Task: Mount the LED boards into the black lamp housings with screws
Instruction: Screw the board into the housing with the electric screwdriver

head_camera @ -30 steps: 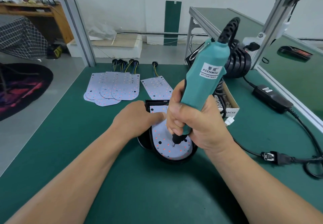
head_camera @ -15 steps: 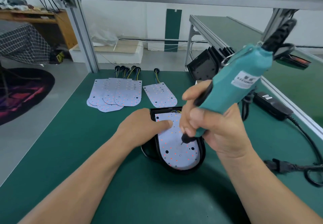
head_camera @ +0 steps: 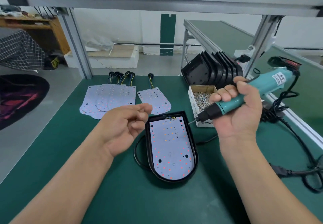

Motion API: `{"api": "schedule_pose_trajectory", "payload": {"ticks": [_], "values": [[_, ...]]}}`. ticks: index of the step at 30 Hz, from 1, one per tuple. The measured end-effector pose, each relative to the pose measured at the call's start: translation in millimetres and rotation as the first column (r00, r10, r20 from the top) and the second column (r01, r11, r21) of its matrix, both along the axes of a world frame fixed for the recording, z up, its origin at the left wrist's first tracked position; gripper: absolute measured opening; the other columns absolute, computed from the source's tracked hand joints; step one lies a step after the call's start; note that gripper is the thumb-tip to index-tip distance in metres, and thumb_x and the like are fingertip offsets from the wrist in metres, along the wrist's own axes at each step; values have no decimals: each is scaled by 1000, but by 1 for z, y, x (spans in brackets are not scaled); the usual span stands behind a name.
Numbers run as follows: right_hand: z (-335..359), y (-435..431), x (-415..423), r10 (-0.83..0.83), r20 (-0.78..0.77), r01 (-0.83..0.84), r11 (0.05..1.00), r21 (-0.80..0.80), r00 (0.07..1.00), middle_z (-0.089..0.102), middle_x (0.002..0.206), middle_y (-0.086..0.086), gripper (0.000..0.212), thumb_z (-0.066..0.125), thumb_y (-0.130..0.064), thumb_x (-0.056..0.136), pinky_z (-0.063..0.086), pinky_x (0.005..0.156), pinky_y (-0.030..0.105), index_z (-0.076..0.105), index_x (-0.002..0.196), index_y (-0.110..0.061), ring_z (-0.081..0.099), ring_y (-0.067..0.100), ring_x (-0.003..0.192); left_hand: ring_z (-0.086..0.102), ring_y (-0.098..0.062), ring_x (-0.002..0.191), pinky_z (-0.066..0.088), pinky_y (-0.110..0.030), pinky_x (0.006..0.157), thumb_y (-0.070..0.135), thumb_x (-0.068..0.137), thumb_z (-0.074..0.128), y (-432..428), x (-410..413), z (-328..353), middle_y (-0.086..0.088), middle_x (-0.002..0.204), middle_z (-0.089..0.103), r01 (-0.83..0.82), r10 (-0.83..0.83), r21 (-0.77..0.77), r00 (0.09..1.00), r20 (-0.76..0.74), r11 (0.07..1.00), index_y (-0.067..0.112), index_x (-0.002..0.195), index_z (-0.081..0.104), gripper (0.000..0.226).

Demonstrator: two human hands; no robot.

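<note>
Person visible only as two arms coming in from bottom edge. Left forearm [head_camera: 70, 180]: bare along whole visible length, skin uncovered from frame edge to wrist. Right forearm [head_camera: 258, 180]: likewise bare to wrist. Left hand [head_camera: 122, 129]: bare skin, soft creases where wrist meets hand, rounded knuckles. Right hand [head_camera: 239, 115]: bare skin, broad fleshy heel, faint tendon lines at wrist. Fingers [head_camera: 227, 92] of right hand: nails short, trimmed, plain. Any clothing lies outside frame.
</note>
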State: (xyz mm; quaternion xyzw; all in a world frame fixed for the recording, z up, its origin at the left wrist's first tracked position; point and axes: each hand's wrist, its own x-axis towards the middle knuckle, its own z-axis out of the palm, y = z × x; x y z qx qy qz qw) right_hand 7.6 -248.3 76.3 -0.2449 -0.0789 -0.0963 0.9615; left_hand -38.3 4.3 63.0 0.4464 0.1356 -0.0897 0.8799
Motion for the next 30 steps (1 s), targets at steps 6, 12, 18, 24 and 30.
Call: {"api": "schedule_pose_trajectory", "payload": {"ticks": [6,12,18,24,30], "values": [[0,2,-1,0,-23,0,999,34,1000,42,67,-3,11,53,-8,95,46,59,29,61,93,-15,43,13,56,53,-3,53,35,-12,37,10,97,58,-26,-17,4,-14,114,78,227,-230,37,970,79,973,-5,129,61,36],[1,4,-2,7,-40,-4,997,75,999,43,67,-3,7,54,-8,95,48,58,29,60,96,-13,45,14,56,31,-5,43,21,-17,38,37,102,57,-36,-22,5,3,67,49,244,-246,74,969,12,967,9,109,63,30],[4,7,-5,8,-35,-5,996,89,999,43,68,-3,6,55,-8,95,48,58,30,59,95,-13,46,13,56,43,-12,55,34,-19,45,-2,105,45,-36,-26,2,-17,93,69,286,-291,127,957,23,950,-4,117,61,21],[5,12,-9,28,-16,-27,997,75,999,42,66,-3,9,53,-9,96,49,60,29,60,94,-13,46,14,56,35,-11,43,30,-20,44,15,112,47,-43,-30,-3,-18,104,79,239,-315,451,944,100,860,2,116,54,15],[1,22,-14,68,-5,-68,997,45,998,42,67,-2,9,54,-9,96,49,60,30,62,95,-14,45,14,56,32,-10,46,28,-19,45,27,86,79,-46,-31,-8,-8,80,63,201,-299,417,937,183,886,16,88,77,12]]}}
